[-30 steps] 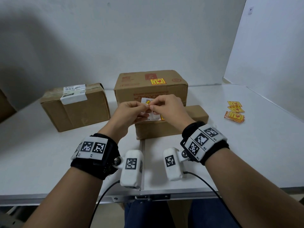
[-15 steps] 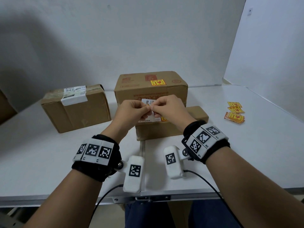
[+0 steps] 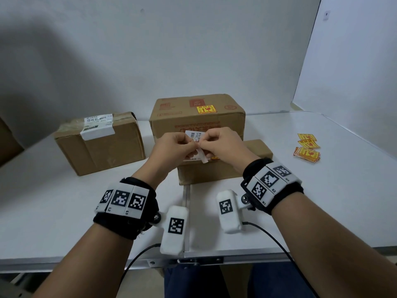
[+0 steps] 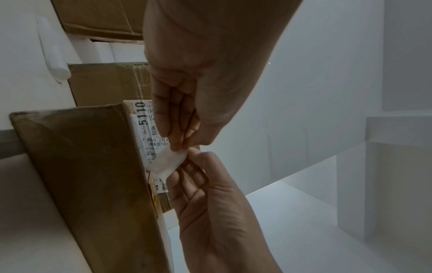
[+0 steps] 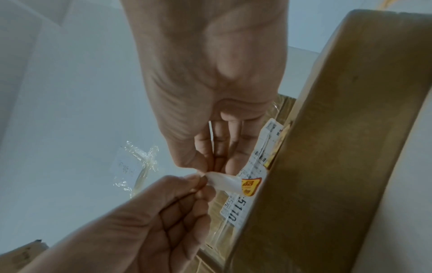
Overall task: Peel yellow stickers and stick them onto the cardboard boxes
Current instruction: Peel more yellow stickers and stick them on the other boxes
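Both hands meet just above the low cardboard box [image 3: 214, 171] at the table's middle. My left hand [image 3: 191, 145] and right hand [image 3: 204, 144] pinch a small sticker and its white backing strip [image 3: 203, 157], which hangs below the fingertips. In the right wrist view the left fingertips [image 5: 198, 182] pinch the strip's end [image 5: 224, 182], and a yellow and red sticker [image 5: 251, 185] shows at its other end. The left wrist view shows the same white strip [image 4: 167, 162] held between both hands. A printed white label [image 4: 142, 125] covers the low box's top.
A taller box [image 3: 197, 125] stands behind, with a yellow sticker [image 3: 206, 109] on its top. Another box [image 3: 101, 147] with a white label sits at the left. A pile of yellow stickers [image 3: 307, 150] lies at the right of the white table [image 3: 322, 190].
Both hands have stayed together over the low box. A white strip of backing now hangs lower beneath the fingertips than before.
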